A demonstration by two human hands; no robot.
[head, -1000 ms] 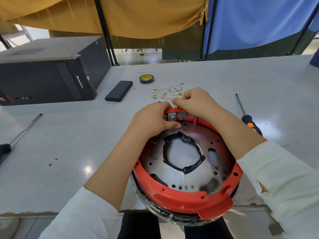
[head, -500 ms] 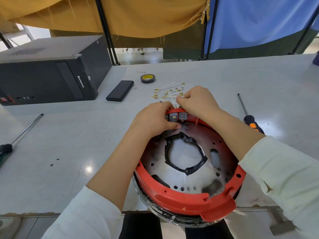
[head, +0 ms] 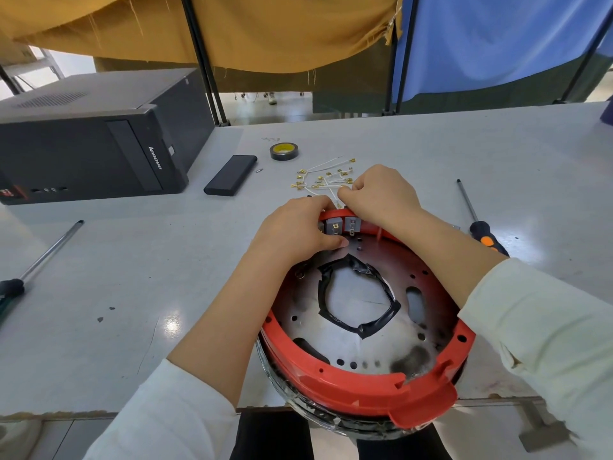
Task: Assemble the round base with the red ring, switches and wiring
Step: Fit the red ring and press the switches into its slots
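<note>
Grey worktable (head: 398,144) under ochre and blue curtains; both hands, left hand (head: 295,232) and right hand (head: 381,194), gripping red ring (head: 365,390).

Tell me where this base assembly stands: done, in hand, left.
Done: the red ring sits on the round base, and two grey switches stand at its far rim. In hand: the left hand holds the rim by the switches while the right hand pinches a white wire there. Left: the loose wires on the table seem unconnected.

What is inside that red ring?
Inside the red ring sits a holed metal plate with a black-taped opening and grey switches; hands cover the far rim.
</note>
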